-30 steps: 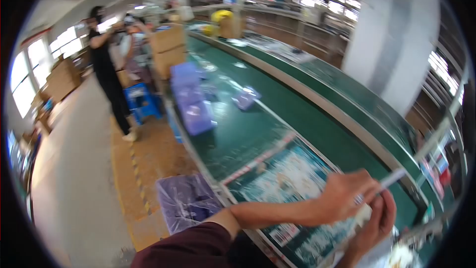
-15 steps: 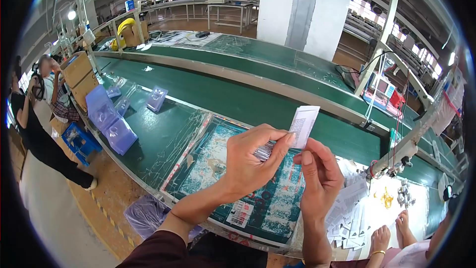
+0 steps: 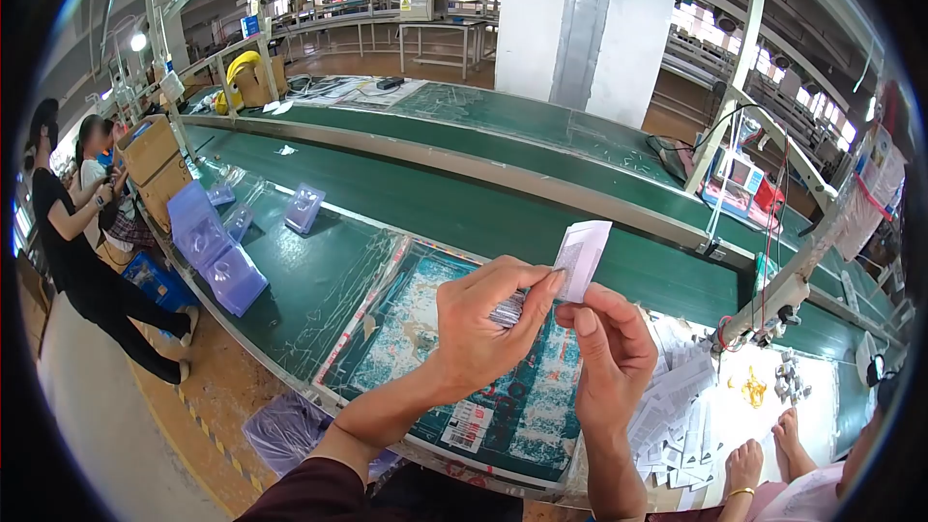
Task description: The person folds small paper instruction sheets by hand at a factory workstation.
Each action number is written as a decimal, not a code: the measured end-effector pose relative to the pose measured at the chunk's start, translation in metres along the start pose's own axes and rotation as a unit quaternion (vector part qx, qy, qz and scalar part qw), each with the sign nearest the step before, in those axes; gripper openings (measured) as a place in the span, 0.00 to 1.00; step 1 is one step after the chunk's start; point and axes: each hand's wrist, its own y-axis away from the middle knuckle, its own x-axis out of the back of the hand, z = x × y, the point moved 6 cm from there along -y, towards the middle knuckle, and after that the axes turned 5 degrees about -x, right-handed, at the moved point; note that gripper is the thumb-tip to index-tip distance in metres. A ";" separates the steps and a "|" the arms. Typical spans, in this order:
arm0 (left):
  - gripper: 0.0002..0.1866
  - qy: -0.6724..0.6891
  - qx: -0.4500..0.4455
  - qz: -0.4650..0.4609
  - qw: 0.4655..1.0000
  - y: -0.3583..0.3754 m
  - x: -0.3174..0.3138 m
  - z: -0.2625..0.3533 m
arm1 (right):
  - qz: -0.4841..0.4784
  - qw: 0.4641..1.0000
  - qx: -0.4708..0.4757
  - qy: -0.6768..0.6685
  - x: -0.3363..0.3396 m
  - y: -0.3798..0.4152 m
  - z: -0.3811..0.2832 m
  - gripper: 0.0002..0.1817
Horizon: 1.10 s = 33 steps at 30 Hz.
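A folded printed paper leaflet (image 3: 583, 259) stands upright between the thumb and forefinger of my left hand (image 3: 483, 329). The curled fingers of that hand also wrap a stack of folded leaflets (image 3: 507, 310), mostly hidden in the palm. My right hand (image 3: 614, 358) is closed at the lower right corner of the upright leaflet, its bent forefinger and thumb touching the paper. Below both hands lies the worn, taped worktop (image 3: 406, 314) with a white printed label (image 3: 468, 423). Right of my right hand, many loose leaflets (image 3: 681, 406) lie in a pile.
Purple-tinted clear plastic trays (image 3: 232, 275) sit on the left of the green bench. A co-worker's hands (image 3: 744, 469) rest by the lit area, near yellow pieces (image 3: 754, 387) and small metallic parts (image 3: 791, 377). A metal post (image 3: 773, 304) rises at right. Two people stand at far left.
My right hand has come up to the leaflet's lower corner, and the leaflet has tilted and dropped slightly. At far left, the standing people have shifted their pose.
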 end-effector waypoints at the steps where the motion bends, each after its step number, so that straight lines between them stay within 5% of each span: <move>1: 0.05 0.007 0.009 -0.004 1.000 0.000 0.000 0.001 | -0.007 1.000 -0.011 -0.020 -0.001 0.000 0.001 0.13; 8: 0.03 0.073 0.060 -0.042 0.995 0.000 -0.003 0.000 | -0.056 0.993 -0.102 -0.034 0.005 -0.009 -0.004 0.13; 15: 0.04 0.096 0.104 -0.114 0.983 0.001 -0.009 -0.002 | -0.109 0.988 -0.097 0.055 0.021 -0.015 0.000 0.11; 26: 0.05 0.090 0.141 -0.060 0.984 0.000 -0.002 -0.010 | -0.064 0.977 -0.147 -0.143 0.017 -0.022 0.000 0.19; 33: 0.05 0.093 0.137 -0.073 0.984 0.001 -0.003 -0.007 | -0.107 0.983 -0.148 -0.031 0.011 -0.013 0.003 0.15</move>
